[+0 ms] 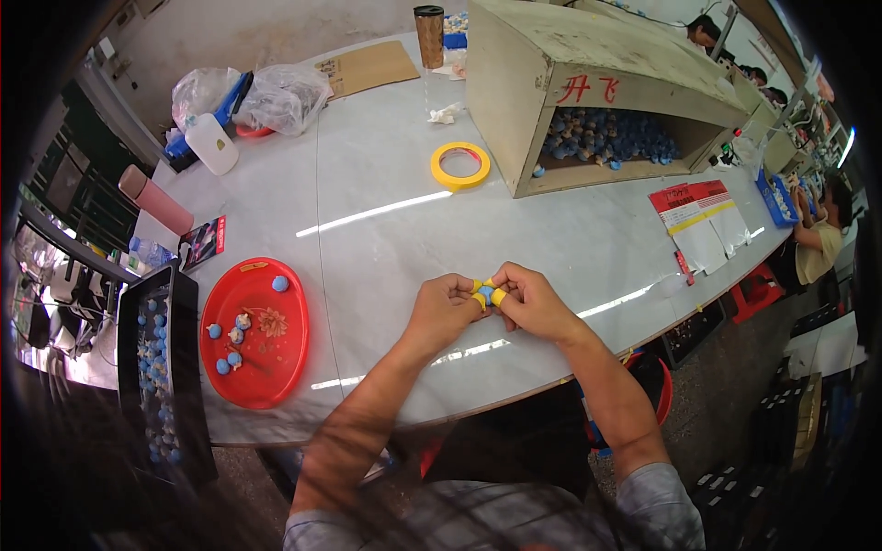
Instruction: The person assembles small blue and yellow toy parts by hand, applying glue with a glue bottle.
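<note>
Over the grey-white table, my left hand (pixel 443 310) and my right hand (pixel 533 303) meet with their fingertips pinched on a small blue piece (pixel 487 293). Yellow wraps cover several of the fingertips around it. The fingers hide most of the piece, so its full shape does not show. To the left of my hands lies a round red tray (pixel 292 367) with several small blue and cream figure parts (pixel 235 336) in it.
A black bin (pixel 186 303) of blue parts stands at the left edge. Ahead are a yellow tape roll (pixel 460 166) and a wooden box (pixel 510 110) heaped with blue parts. Red-and-white papers (pixel 698 216) lie at right. A pink bottle (pixel 158 202) stands far left; a co-worker (pixel 820 239) sits right.
</note>
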The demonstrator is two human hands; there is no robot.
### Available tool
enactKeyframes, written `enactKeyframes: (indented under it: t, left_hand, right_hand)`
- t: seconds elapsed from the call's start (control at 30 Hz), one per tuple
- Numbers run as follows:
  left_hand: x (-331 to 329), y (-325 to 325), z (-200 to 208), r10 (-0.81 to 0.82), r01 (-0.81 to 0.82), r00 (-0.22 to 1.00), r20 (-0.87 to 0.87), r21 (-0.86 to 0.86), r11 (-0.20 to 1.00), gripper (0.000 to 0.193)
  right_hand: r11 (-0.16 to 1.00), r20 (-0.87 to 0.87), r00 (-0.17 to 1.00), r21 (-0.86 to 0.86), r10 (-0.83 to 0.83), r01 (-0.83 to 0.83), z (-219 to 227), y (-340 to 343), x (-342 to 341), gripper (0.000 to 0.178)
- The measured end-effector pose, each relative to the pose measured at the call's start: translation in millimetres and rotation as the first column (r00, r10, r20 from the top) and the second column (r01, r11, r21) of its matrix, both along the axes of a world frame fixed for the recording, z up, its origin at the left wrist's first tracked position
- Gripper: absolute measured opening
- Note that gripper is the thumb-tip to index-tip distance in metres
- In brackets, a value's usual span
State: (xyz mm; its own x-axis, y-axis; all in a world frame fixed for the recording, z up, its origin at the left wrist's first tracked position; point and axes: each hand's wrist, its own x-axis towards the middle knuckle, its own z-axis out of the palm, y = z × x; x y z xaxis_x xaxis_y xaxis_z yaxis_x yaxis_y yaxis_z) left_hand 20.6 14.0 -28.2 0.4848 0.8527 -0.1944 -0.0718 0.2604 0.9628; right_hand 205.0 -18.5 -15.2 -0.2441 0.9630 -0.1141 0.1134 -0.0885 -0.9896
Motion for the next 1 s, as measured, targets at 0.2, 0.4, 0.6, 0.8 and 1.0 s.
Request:
enactKeyframes:
  t: [0.2,0.4,0.6,0.8,1.0]
  left_hand:
    - [1,0,2,0.006,-0.006,1.000,-0.012,-0.005,1.000,0.020]
    - [0,0,7,0.010,-0.010,1.000,-0.008,-0.036,0.999,0.021]
    - [-4,2,13,-0.006,0.004,1.000,-0.020,-0.084,0.996,0.022]
    - [-11,5,13,-0.027,0.044,0.994,0.108,-0.161,0.986,0.023]
    - [-13,7,18,-0.088,0.105,0.992,0.088,-0.218,0.970,0.028]
  right_hand:
    - [1.000,0.028,0.999,0.000,-0.016,0.016,2,-1,1,0.013]
    - [1.000,0.010,1.000,0.002,-0.023,0.023,1,-1,-1,0.010]
    - [0.996,-0.065,0.997,-0.079,-0.051,0.045,10,-2,1,0.008]
    - [0.999,-0.111,0.993,0.018,-0.046,0.048,13,-6,-3,0.018]
    - [0.996,-0.127,0.991,0.091,0.035,-0.024,3,-4,1,0.025]
